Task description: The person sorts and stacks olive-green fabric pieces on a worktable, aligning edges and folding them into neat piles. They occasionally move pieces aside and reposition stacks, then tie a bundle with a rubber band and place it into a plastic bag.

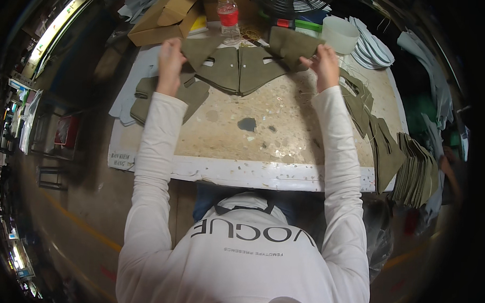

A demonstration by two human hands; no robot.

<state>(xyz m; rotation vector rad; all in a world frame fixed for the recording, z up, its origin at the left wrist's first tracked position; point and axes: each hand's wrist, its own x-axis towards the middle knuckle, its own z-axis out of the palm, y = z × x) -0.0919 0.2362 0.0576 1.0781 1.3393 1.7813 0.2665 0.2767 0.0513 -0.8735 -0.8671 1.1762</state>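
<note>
My left hand (171,67) is raised over the far left of the table, its fingers closed on the edge of an olive fabric piece (201,53). At the far right, my right hand (324,68) grips the corner of another olive fabric piece (293,45). Both are slightly blurred; whether the two pieces are joined I cannot tell. Between them lie two mirrored stacks of olive cut panels, a left panel stack (219,71) and a right panel stack (257,72), their straight edges meeting and a slot in each. More folded olive fabric (144,102) rests beside my left forearm.
Behind the stacks stand a yellow-capped bottle (229,20), a cardboard box (169,21), a white round tub (340,34), a fan (293,1) and pale cut pieces (371,46). Olive pieces (384,151) drape over the table's right edge, near a hanging olive bundle (415,171).
</note>
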